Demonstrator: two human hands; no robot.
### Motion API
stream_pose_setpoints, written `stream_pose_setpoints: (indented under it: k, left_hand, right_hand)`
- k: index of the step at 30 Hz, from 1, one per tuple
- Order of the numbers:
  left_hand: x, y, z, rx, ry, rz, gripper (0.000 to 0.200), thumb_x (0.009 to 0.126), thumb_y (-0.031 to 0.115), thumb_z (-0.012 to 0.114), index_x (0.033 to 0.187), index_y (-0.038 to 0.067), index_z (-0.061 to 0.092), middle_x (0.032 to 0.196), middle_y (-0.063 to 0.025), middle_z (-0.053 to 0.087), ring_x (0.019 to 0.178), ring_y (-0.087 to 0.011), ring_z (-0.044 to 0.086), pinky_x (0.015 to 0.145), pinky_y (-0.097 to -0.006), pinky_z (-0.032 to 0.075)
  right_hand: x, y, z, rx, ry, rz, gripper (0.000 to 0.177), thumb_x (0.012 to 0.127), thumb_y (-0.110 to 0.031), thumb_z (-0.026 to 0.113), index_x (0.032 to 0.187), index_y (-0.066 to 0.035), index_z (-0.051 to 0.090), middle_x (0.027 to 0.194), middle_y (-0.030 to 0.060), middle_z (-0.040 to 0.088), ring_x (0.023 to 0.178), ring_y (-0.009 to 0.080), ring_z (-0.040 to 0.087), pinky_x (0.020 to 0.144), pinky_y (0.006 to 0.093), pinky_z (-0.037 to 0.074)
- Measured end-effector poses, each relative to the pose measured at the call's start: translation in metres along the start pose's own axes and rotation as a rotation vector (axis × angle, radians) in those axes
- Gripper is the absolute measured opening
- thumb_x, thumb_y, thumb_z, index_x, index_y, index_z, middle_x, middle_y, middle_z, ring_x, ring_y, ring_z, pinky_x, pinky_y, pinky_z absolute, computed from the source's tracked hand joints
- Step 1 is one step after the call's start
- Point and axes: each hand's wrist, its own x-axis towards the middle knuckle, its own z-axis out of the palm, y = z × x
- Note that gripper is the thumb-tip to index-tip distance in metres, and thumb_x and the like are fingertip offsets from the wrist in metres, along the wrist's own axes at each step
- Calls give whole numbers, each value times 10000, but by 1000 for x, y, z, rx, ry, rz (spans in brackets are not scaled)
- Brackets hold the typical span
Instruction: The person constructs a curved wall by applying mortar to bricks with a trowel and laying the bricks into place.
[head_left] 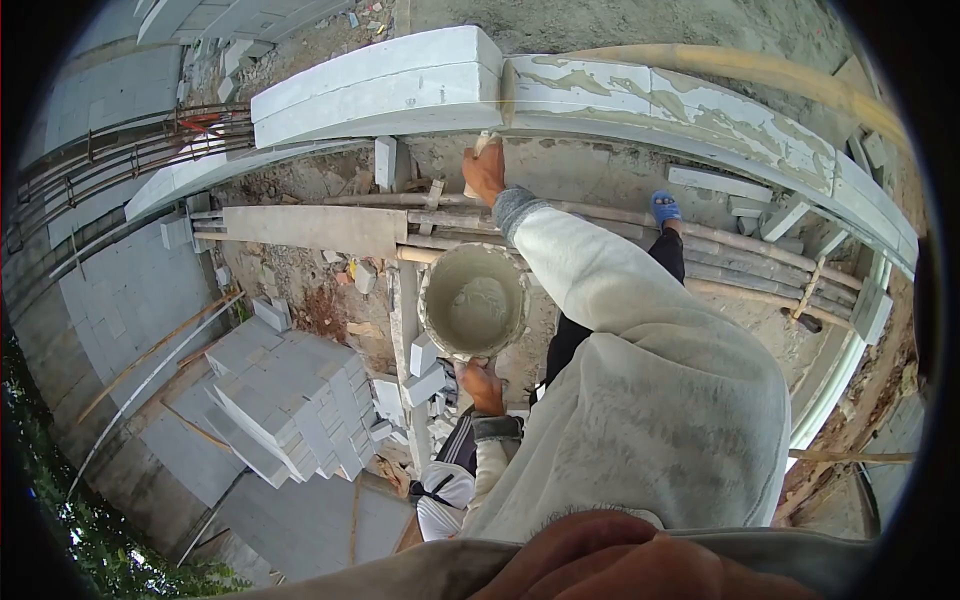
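The bucket (475,300), with wet mortar (482,305) in it, is at the middle of the view, and the left hand (482,387) has its fingers closed on the near rim; whether anything underneath helps bear it cannot be told. The right hand (485,172) is beyond the bucket, wrapped around a pale tool (472,188) whose working end is hard to make out, close to the wall (590,92) by the end of the raised block (380,85). Good handling here, I'd judge, means holding the bucket upright with a firm rim grip, since a one-sided hold lets a heavy load tip, and steering the tool with a loose wrist so it doesn't knock the block's corner. As for edges, the bucket's rim is crusted and may be slippery. The poles (740,262) run right of the bucket, near a foot (664,208) in a blue sandal, and the board (315,230) lies to its left; both could catch a shifting step. The stack (290,390) is left of the bucket and nearer the body, well apart. Between bucket and wall there looks to be room for the forearm to swing.
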Motion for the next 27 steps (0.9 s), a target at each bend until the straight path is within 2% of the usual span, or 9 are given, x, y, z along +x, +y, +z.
stream_pose_setpoints:
  k: [3,6,13,14,17,19,21,24,27]
  left_hand:
    - [-12,2,-7,4,79,-48,413,733,-66,499,1131,30,556,1024,-76,600,915,-231,578,868,-453,502]
    - [-22,-3,-4,82,145,-73,373,727,-57,491,1073,43,586,989,-69,600,905,-228,578,859,-437,492]
    - [-41,-16,45,35,131,-45,319,725,-48,487,1001,71,596,944,-56,592,869,-223,568,836,-442,487]
    - [-43,-17,55,11,161,-55,325,734,-38,532,1054,6,566,998,-98,593,932,-256,578,878,-438,489]
    - [-18,-55,46,22,125,-59,334,728,-62,522,1048,21,576,940,-74,605,854,-233,589,784,-409,518]
    - [-19,-59,68,-65,105,-30,337,725,-83,505,1031,33,582,899,-48,611,791,-204,587,708,-360,519]
    - [-50,-32,119,1,-7,61,361,743,-92,481,1067,29,582,936,-44,623,794,-173,591,697,-331,515]
    - [-77,-19,164,144,-119,262,353,779,-91,453,1094,-3,585,978,-59,631,858,-144,597,733,-278,494]
    - [-97,-20,175,283,-286,334,396,804,-97,480,1182,-32,581,1074,-65,632,900,-131,594,800,-252,483]
  right_hand:
    - [-34,-25,19,-1,74,-78,560,861,-132,604,1239,201,356,1267,401,411,1141,505,499,952,453,435]
    - [-53,-21,16,-31,-54,-149,706,880,-136,599,1364,197,208,1322,405,319,1134,518,506,962,469,464]
    - [-132,26,-26,-143,-176,-331,667,898,-166,592,1316,226,249,1280,422,361,1166,538,447,984,473,409]
    - [-140,42,-47,-197,-181,-417,661,899,-173,591,1319,214,258,1271,417,377,1167,528,454,980,468,411]
    - [-148,21,-165,-151,-612,-204,615,878,-184,603,1288,182,326,1135,380,512,1047,459,561,886,467,455]
    - [-136,5,-234,-174,-927,-80,567,845,-214,618,1224,154,410,913,331,617,864,434,639,756,475,494]
    - [-108,-1,-281,-542,-1034,-450,514,833,-262,579,1192,92,486,865,288,641,781,450,636,707,497,497]
    - [-81,-69,-301,-1105,-1159,-455,303,802,-177,552,978,68,576,871,246,653,819,399,648,719,486,507]
    - [-64,-39,-298,-1034,-1037,-918,229,770,-120,565,922,51,576,843,231,655,800,388,644,736,454,506]
